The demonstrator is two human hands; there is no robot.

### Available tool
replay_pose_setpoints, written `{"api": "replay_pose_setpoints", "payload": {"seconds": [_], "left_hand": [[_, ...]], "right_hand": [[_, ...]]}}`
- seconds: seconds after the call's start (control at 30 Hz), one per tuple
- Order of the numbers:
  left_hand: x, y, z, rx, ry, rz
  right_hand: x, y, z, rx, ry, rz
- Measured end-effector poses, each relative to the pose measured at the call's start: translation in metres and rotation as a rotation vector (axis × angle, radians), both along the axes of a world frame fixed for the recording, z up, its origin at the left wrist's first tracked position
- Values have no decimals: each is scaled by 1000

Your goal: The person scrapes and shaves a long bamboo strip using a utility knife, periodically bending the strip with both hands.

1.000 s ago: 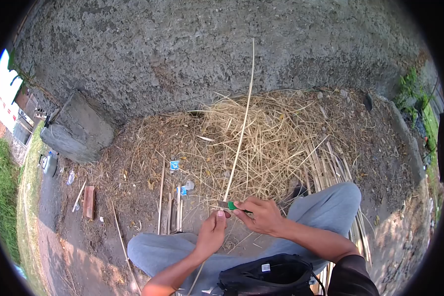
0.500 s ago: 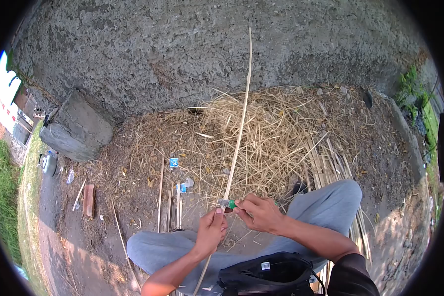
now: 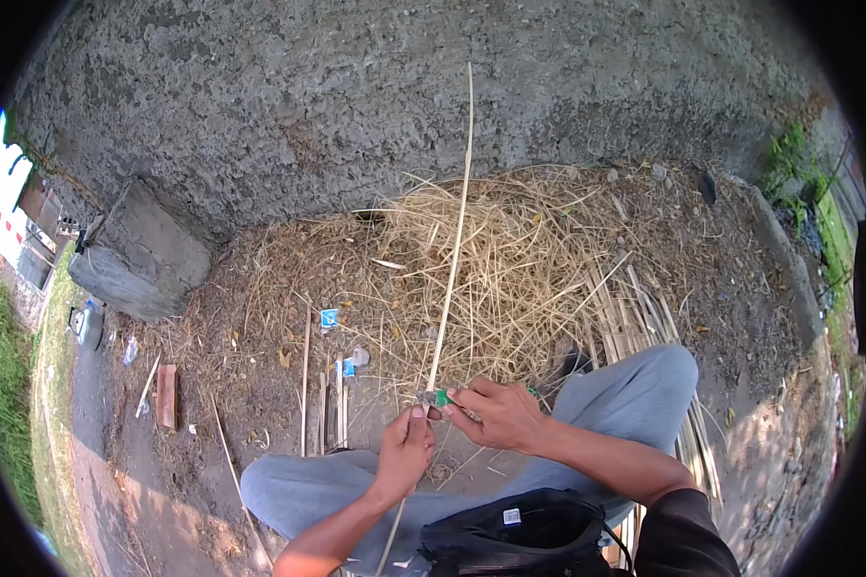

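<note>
A long, thin bamboo strip [image 3: 455,245] runs from my lap up past the straw-like pile, its far end in front of the wall. My left hand [image 3: 406,450] is closed around its lower part, thumb on top. Just above those fingers, my right hand [image 3: 498,415] grips a green-handled knife [image 3: 442,397] whose short metal end lies against the strip. The two hands are close together above the gap between my legs. How the blade's edge meets the strip is too small to make out.
A heap of pale shavings [image 3: 491,260] lies by the rough wall [image 3: 375,106]. Split bamboo slats [image 3: 635,327] rest beside my right knee. To the left are a reddish block [image 3: 166,396], a concrete block [image 3: 144,255] and a kettle [image 3: 89,327]. A black bag [image 3: 510,539] sits in my lap.
The view has shifted slightly. The strip's far end sits a little lower and further left. Both hands keep their grips, with the knife still at the strip.
</note>
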State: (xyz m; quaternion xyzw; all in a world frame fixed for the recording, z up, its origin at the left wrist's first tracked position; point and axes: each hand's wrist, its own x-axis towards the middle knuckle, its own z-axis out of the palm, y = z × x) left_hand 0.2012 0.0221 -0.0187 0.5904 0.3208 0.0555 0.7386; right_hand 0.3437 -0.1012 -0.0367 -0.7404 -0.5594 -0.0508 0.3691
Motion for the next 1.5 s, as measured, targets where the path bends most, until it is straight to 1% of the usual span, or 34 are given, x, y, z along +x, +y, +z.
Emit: {"api": "replay_pose_setpoints", "payload": {"seconds": [0.27, 0.33, 0.47, 0.53, 0.57, 0.63, 0.67, 0.73, 0.97, 1.03, 1.07, 1.13, 1.23, 1.33, 1.5], "left_hand": [[-1, 2, 5, -74, 19, -9], [-1, 3, 8, -147, 37, 3], [-4, -3, -4, -158, -2, 31], [-5, -5, -12, -14, -33, 19], [-6, -5, -14, -14, -32, 19], [-7, -4, -16, 152, 4, -30], [-9, -3, -17, 154, 4, -29], [-10, -1, -18, 302, 36, -98], [-8, -1, -15, 311, 74, -91], [-7, -1, -19, 494, 102, -99], [-7, -1, -18, 495, 102, -98], [-7, -2, -14, 635, 112, -106], [-7, -4, -3, 698, 130, -109], [-6, -4, 2, 670, 164, -135], [-9, -4, -4, 686, 127, -123]], "right_hand": [[1, 0, -3, 40, -54, 22], [0, 1, -2, 44, -61, 14], [-1, 1, 3, 91, -75, 14], [-1, 0, 6, 94, -73, 17], [-1, 0, 6, 89, -71, 19], [-1, -2, 6, 87, -68, 22], [0, -2, 5, 90, -62, 28], [2, -3, 2, 96, -58, 29], [3, -1, 1, 110, -24, -3], [4, 0, 1, 97, -16, -17], [4, 1, 1, 106, -25, -14], [4, 1, 1, 115, -35, -12], [5, 1, 1, 142, -49, -28], [6, 1, -4, 149, -84, -31], [11, 3, -8, 146, -81, -17]]}}
